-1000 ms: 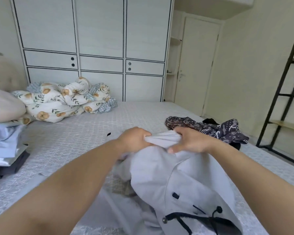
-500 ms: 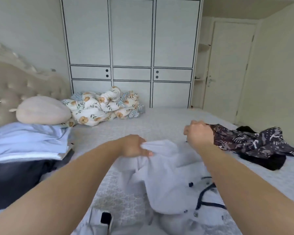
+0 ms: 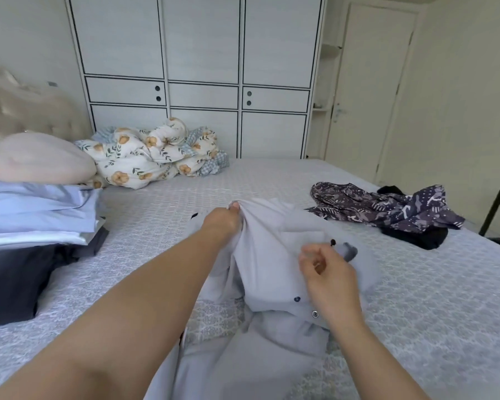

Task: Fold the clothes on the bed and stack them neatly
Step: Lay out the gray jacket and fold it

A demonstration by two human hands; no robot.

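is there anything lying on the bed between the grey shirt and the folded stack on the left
Nothing visible does. The grey shirt, gripped by the left hand, lies mid-bed, and the bedspread between it and the folded stack shows only bare fabric. The right hand hovers over the shirt. The patterned clothes lie on the opposite side.

No readable text, labels or numbers anywhere.

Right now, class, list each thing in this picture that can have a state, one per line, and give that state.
Pale grey garment: unfolded, bunched.
Left hand: gripping the garment.
Right hand: fingers curled, holding nothing visible.
Patterned dark clothes: crumpled, unfolded.
Stack of clothes: folded.
Floral duvet: heaped.
Wardrobe doors: closed.
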